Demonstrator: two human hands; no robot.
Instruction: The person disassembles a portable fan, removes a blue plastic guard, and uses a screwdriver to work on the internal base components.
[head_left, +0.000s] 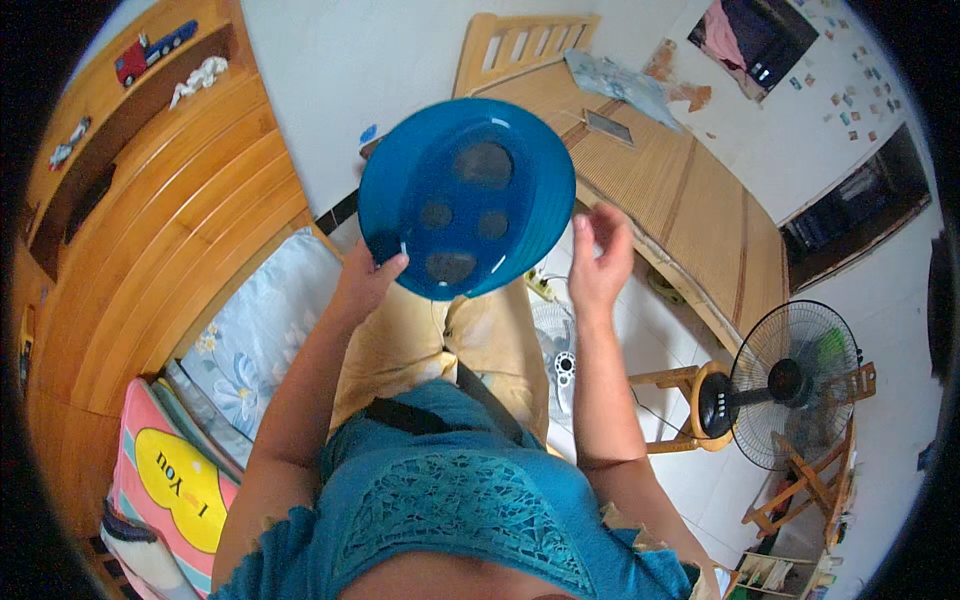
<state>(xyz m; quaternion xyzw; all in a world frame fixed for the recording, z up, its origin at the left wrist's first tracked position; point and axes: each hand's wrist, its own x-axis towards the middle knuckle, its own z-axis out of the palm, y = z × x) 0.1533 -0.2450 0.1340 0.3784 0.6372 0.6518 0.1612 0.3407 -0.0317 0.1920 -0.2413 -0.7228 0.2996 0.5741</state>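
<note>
A blue plastic basin (530, 190) is held up in front of me, tilted so its round face points toward me. Several dark grey rounded patches show on it, two large and two small; what they are, I cannot tell. My left hand (368, 280) grips the lower left rim, its thumb on the near face and its other fingers mostly hidden behind. Just off the right side of the basin, my right hand (603, 255) is open, fingers loosely curled and thumb raised, holding nothing.
At the left is a wooden headboard (180, 230) with shelves and a toy truck (150, 52), above a floral pillow (245, 350). A mat-covered bed (690, 185) stands at the right. A black fan (790, 385) is by a wooden stool (680, 408).
</note>
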